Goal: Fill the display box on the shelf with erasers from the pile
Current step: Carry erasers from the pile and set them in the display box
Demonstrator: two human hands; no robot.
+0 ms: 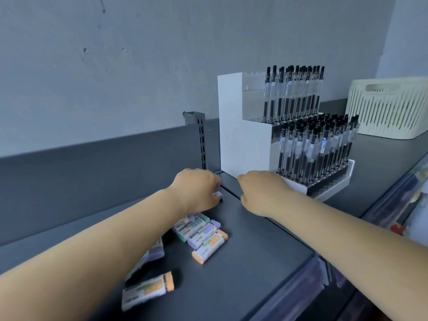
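A pile of sleeved erasers (196,229) in lilac, mint and orange lies on the dark grey shelf (254,262) under my left forearm. One orange eraser (209,250) sits at the pile's right edge, and another orange eraser (148,290) lies apart, nearer to me. My left hand (196,191) hovers over the far end of the pile, fingers curled round a small lilac eraser (218,195) whose end peeks out. My right hand (259,193) is just to the right of it, back up, with its fingers curled under and hidden.
A white pen display stand (243,140) full of black pens stands right behind my hands. A cream slatted basket (389,110) sits at the far right. A grey back panel (92,172) runs behind the shelf, with a slotted upright (201,140).
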